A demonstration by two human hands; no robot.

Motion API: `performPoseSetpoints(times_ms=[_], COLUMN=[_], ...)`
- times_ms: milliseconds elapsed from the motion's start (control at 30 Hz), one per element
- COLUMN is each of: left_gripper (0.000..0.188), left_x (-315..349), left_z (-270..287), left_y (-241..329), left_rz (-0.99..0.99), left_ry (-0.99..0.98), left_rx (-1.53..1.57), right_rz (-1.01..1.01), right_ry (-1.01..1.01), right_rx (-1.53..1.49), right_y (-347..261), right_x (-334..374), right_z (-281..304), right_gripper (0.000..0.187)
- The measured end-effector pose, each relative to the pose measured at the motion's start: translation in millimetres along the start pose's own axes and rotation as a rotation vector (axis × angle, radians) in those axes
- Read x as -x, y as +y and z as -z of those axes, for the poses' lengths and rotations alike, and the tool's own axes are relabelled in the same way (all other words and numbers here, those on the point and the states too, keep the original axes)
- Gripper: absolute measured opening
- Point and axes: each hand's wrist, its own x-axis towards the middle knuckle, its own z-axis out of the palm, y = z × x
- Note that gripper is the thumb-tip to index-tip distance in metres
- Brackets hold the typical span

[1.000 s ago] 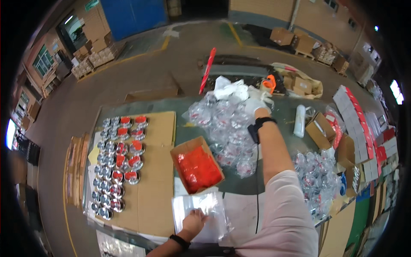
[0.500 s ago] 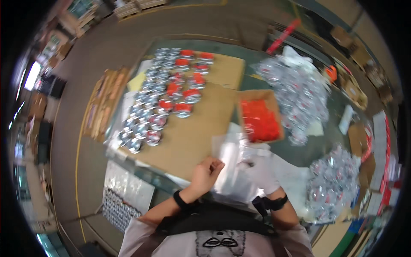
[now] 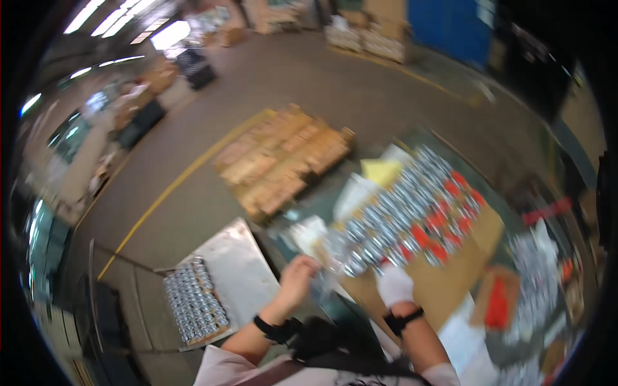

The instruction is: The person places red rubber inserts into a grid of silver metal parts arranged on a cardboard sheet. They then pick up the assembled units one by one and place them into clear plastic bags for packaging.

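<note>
My bare left hand (image 3: 298, 280) is closed, pinching a clear plastic bag (image 3: 326, 287) that hangs beside the near-left edge of the cardboard-covered table. My right hand (image 3: 394, 285), in a white glove, reaches to the near end of the rows of shiny round metal parts (image 3: 380, 225). Its fingertips touch or nearly touch a part there; blur hides whether they grip it. Red pieces (image 3: 421, 237) sit on the parts of the right-hand rows. Under them lies a brown cardboard sheet (image 3: 479, 248).
At the right, a cardboard box (image 3: 508, 276) holds red pieces, beside a pile of bagged parts (image 3: 537, 283). A metal-topped stand (image 3: 238, 257) on the left carries more metal parts (image 3: 195, 301). Beyond the table, a wooden pallet (image 3: 283, 161) lies on the floor.
The view has swung left. My left hand has moved from the stack of clear bags to the table's left edge with a bag; my right hand has gone from the stack to the metal parts.
</note>
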Motion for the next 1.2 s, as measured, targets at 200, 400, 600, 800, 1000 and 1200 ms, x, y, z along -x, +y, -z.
performPoseSetpoints(times_ms=[200, 400, 600, 800, 1000, 1200], left_gripper=[0.026, 0.022, 0.028, 0.02, 0.031, 0.033], left_x=[-41, -27, -18, 3, 7, -28], left_z=[-53, -160, -186, -155, -170, -160], left_y=[14, -139, -176, -103, -76, -76], left_rz=[-0.314, -0.371, -0.043, -0.714, -0.519, 0.118], left_ry=[-0.219, -0.845, -0.815, -0.865, -0.828, -0.753], left_rx=[-0.728, -0.64, -0.345, -0.507, -0.215, -0.207], right_rz=[-0.053, -0.778, -0.222, -0.005, -0.497, -0.19], right_ry=[-0.109, 0.087, 0.14, 0.092, 0.037, 0.305], right_rx=[0.06, -0.833, -0.229, -0.408, -1.137, 0.116], right_y=[57, -26, 30, 60, 83, 27], right_x=[9, 85, 122, 117, 107, 126], right_z=[-4, 130, 11, -41, -17, 37], right_gripper=[0.029, 0.033, 0.039, 0.021, 0.026, 0.053])
